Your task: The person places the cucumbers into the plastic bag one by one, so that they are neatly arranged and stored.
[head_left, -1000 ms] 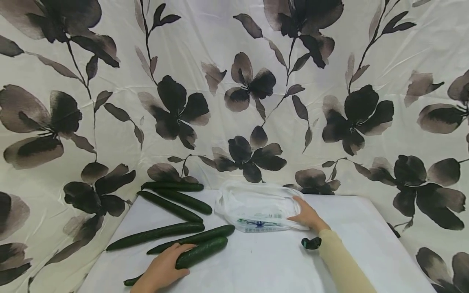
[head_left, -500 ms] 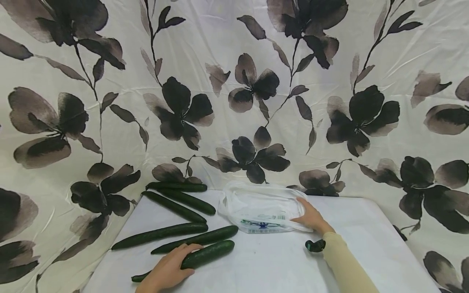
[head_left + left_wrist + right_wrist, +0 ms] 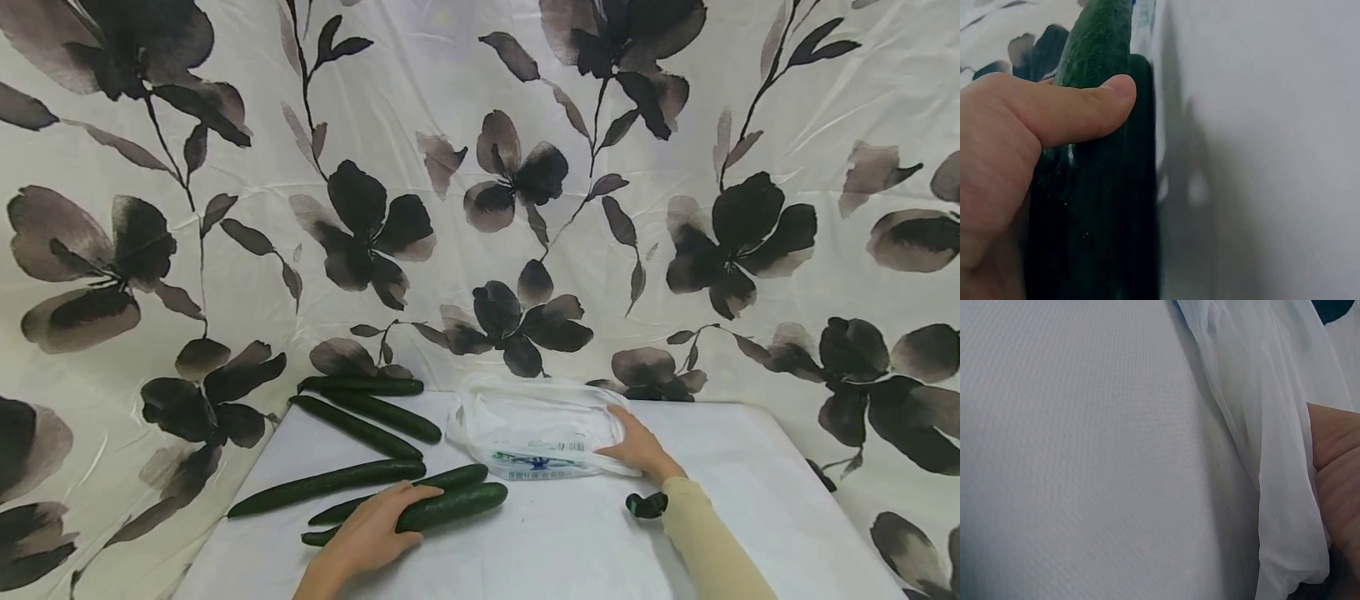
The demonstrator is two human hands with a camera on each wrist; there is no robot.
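My left hand grips a long dark green cucumber around its middle, its front end pointing towards the bag. In the left wrist view the thumb lies across this cucumber, and a second dark green length shows close beside it. A white plastic bag with green and blue print lies at the back middle of the table. My right hand holds the bag's right edge; in the right wrist view the bag's thin film hides the fingers, leaving part of the hand visible.
Several more cucumbers lie on the left of the white-covered table: one in the middle left, others at the back. A flower-patterned cloth hangs behind. A dark device sits at my right wrist.
My left hand has moved forward and to the right, bringing the cucumber nearer the bag. The right hand and the bag have stayed in place; the head view has shifted slightly.
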